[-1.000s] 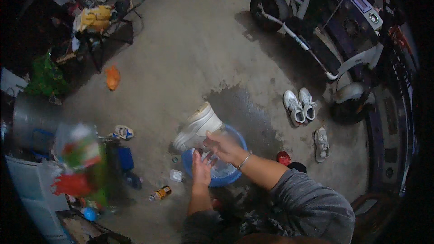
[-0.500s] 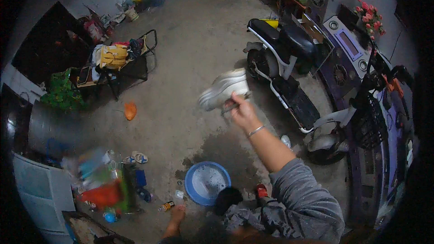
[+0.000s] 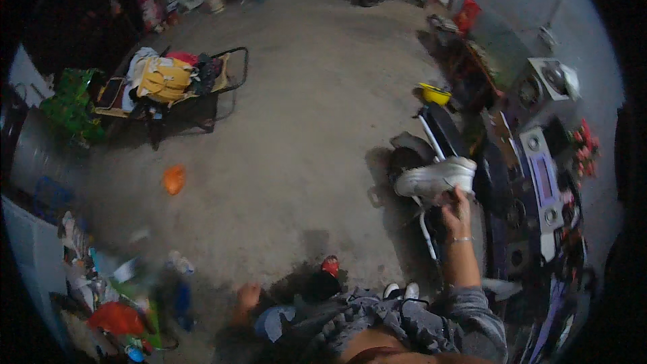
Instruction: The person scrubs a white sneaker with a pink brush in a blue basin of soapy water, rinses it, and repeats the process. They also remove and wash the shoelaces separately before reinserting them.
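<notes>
My right hand is raised at the right and grips a white sneaker. The shoe lies sideways in the air, in front of a parked electric scooter. Low in the view, my left hand hangs near a blue basin that my body partly hides. Blur hides the left hand's fingers. A pair of white shoes stands on the floor below the raised sneaker. A red slipper shows on one foot, by a wet patch.
A folding bed piled with clothes and a yellow bag stands at the far left. An orange bag lies on the floor. Blurred clutter fills the lower left. Speakers line the right, with a yellow helmet behind the scooter.
My right hand has carried the sneaker to the right, over the scooter. The view has swung, so the basin now sits lower and mostly hidden. The white shoes show more fully.
</notes>
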`<state>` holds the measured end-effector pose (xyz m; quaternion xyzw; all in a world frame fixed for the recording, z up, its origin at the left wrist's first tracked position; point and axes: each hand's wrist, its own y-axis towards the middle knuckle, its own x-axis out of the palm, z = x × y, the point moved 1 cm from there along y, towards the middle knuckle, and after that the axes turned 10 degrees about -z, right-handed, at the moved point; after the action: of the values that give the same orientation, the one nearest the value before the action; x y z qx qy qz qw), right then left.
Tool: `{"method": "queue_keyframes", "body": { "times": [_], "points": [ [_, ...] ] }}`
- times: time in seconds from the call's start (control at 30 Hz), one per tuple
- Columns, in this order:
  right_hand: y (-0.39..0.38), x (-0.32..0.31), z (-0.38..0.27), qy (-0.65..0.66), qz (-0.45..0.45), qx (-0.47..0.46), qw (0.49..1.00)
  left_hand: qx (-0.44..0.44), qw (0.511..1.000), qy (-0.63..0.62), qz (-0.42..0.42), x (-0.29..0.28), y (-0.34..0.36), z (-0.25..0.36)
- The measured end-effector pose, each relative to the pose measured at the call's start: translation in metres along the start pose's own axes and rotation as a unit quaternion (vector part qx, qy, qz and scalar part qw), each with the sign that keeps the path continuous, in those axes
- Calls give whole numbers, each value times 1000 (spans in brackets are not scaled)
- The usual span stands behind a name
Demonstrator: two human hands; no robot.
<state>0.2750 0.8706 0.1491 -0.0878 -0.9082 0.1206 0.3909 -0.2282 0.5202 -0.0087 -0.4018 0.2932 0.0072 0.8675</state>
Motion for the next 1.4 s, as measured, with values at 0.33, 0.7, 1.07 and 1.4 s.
{"method": "queue_keyframes", "body": {
  "times": [0.33,0.7,1.07,1.4],
  "points": [
    [170,58,-38,14,36,-105,994,197,965,-172,30,-222,163,340],
    [453,252,-25,29,55,-120,991,-330,937,-108,25,-277,246,115],
    [666,337,1,147,157,-197,956,131,816,556,86,-610,585,373],
    [891,477,84,58,212,-72,973,142,893,402,148,-732,730,610]
  ]
}}
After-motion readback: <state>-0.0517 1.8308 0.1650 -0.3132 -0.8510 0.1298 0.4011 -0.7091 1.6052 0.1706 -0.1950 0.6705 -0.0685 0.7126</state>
